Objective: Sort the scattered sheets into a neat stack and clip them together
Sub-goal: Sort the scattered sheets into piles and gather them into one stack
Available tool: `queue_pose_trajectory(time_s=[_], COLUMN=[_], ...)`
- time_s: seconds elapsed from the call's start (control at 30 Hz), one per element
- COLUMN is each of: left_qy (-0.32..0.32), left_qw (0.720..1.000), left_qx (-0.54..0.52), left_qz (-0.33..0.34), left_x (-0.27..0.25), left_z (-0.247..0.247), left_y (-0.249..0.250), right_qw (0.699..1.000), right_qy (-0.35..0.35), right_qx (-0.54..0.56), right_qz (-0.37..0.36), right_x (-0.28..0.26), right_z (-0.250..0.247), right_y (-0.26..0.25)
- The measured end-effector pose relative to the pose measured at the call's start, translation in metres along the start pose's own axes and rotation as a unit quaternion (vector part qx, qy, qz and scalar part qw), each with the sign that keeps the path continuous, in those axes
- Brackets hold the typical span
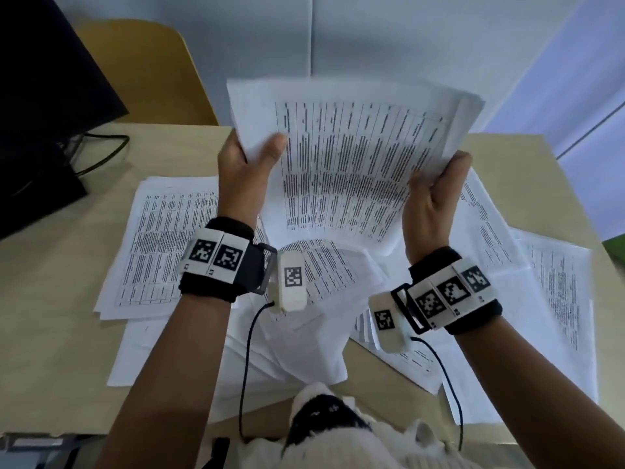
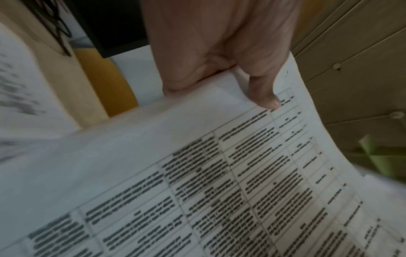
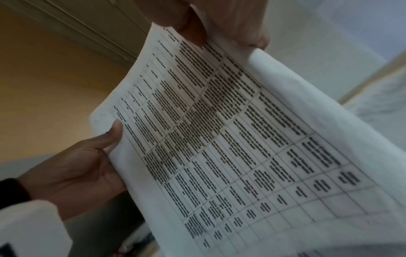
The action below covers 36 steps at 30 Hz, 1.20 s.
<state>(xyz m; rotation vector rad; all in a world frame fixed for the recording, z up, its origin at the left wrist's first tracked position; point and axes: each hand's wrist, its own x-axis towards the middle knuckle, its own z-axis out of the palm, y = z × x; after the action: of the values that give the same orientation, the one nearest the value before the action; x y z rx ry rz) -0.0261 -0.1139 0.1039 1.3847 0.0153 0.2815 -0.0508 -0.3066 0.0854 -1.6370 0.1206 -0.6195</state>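
Observation:
A bundle of printed sheets (image 1: 348,157) with tables of text is held up above the desk, tilted and slightly fanned at its far right corner. My left hand (image 1: 248,157) grips its left edge, thumb on the front face. My right hand (image 1: 436,187) grips its right edge with curled fingers. In the left wrist view my left hand (image 2: 219,57) pinches the bundle (image 2: 197,173), thumb on top. In the right wrist view my right hand (image 3: 219,22) holds the top of the bundle (image 3: 219,139) and my left hand (image 3: 87,165) holds its other edge. More scattered sheets (image 1: 162,242) lie on the desk below. No clip is in view.
The pale wooden desk (image 1: 50,316) carries loose sheets on the left, the middle and the right (image 1: 558,299). A black monitor (image 1: 44,79) with cables stands at the far left. A yellow chair back (image 1: 152,72) is behind the desk. Something green (image 1: 615,243) shows at the right edge.

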Motion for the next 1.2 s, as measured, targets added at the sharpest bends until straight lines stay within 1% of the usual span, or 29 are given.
queue_pose_trajectory(time_s=[0.1,0.17,0.2,0.27,0.37,0.43,0.5,0.57,0.67,0.73,0.8,0.87,0.9,0.97,1.03,1.13,1.2], left_qy=[-0.044,-0.039,-0.026,-0.006,0.015,0.037,0.077,0.115,0.150,0.154,0.155,0.145,0.133,0.114,0.091,0.046,0.027], left_qw=[0.990,0.976,0.972,0.971,0.981,0.985,0.978,0.962,0.929,0.903,0.879,0.854,0.844,0.830,0.819,0.781,0.764], left_qx=[0.065,0.129,0.147,0.156,0.142,0.141,0.172,0.226,0.307,0.360,0.401,0.439,0.454,0.471,0.485,0.513,0.523], left_qz=[-0.115,-0.169,-0.180,-0.180,-0.130,-0.094,-0.089,-0.105,-0.143,-0.174,-0.204,-0.238,-0.252,-0.275,-0.294,-0.353,-0.377], left_x=[-0.016,-0.027,-0.029,-0.027,-0.011,0.002,0.016,0.029,0.040,0.040,0.036,0.029,0.025,0.018,0.014,0.011,0.010], left_z=[-0.007,-0.011,-0.013,-0.021,-0.042,-0.062,-0.086,-0.114,-0.157,-0.179,-0.198,-0.214,-0.222,-0.234,-0.242,-0.244,-0.241], left_y=[-0.023,-0.040,-0.045,-0.046,-0.032,-0.020,-0.013,-0.009,-0.016,-0.025,-0.034,-0.044,-0.050,-0.060,-0.069,-0.074,-0.075], right_qw=[0.994,0.987,0.985,0.985,0.991,0.990,0.979,0.959,0.925,0.901,0.868,0.838,0.828,0.818,0.816,0.818,0.809], right_qy=[-0.029,-0.048,-0.050,-0.043,-0.035,-0.059,-0.112,-0.173,-0.256,-0.314,-0.374,-0.409,-0.416,-0.412,-0.395,-0.362,-0.377], right_qx=[-0.054,-0.094,-0.109,-0.119,-0.106,-0.116,-0.147,-0.194,-0.246,-0.241,-0.244,-0.279,-0.300,-0.331,-0.354,-0.382,-0.394], right_qz=[0.090,0.121,0.125,0.114,0.069,0.063,0.091,0.112,0.137,0.179,0.219,0.228,0.227,0.228,0.229,0.232,0.217], right_x=[-0.022,-0.033,-0.036,-0.037,-0.033,-0.035,-0.040,-0.050,-0.067,-0.077,-0.088,-0.098,-0.103,-0.113,-0.120,-0.128,-0.136], right_z=[0.004,0.006,0.008,0.014,0.032,0.051,0.073,0.094,0.124,0.141,0.156,0.167,0.172,0.179,0.184,0.188,0.193], right_y=[0.027,0.039,0.041,0.038,0.025,0.019,0.017,0.018,0.023,0.029,0.035,0.043,0.047,0.055,0.062,0.068,0.067])
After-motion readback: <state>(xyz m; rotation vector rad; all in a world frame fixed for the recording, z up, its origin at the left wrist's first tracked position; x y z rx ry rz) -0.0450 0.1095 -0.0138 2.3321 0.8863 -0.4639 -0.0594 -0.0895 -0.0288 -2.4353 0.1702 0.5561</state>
